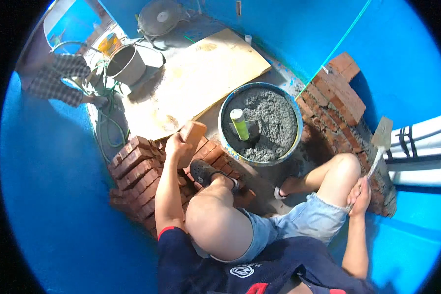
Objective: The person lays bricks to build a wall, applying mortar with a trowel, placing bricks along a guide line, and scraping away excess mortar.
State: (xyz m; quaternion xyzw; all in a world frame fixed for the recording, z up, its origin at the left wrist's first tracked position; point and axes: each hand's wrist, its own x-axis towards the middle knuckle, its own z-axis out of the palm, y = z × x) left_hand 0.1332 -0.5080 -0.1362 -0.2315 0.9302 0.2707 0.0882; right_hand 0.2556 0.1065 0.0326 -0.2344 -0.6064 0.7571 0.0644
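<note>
My left hand point(177, 147) grips a reddish brick point(193, 138), raised above the stacked bricks point(141, 169) on the left. The fingers of my right hand point(359, 197) are wrapped around the handle of a trowel point(383, 131). Its grey blade points up and away, beside the low brick wall point(330, 110) on the right. Between my hands and farther off stands a round tub point(222, 128) of wet grey mortar point(274, 120). A tool with a yellow-green handle point(240, 126) stands in that mortar.
A light wooden board point(215, 68) lies beyond the tub. A green string point(345, 36) runs up from the wall. White pipes point(419, 149) are at the right. Far left are a grey bucket point(127, 63), a hose, a fan point(159, 18) and another person in checked shorts point(59, 78).
</note>
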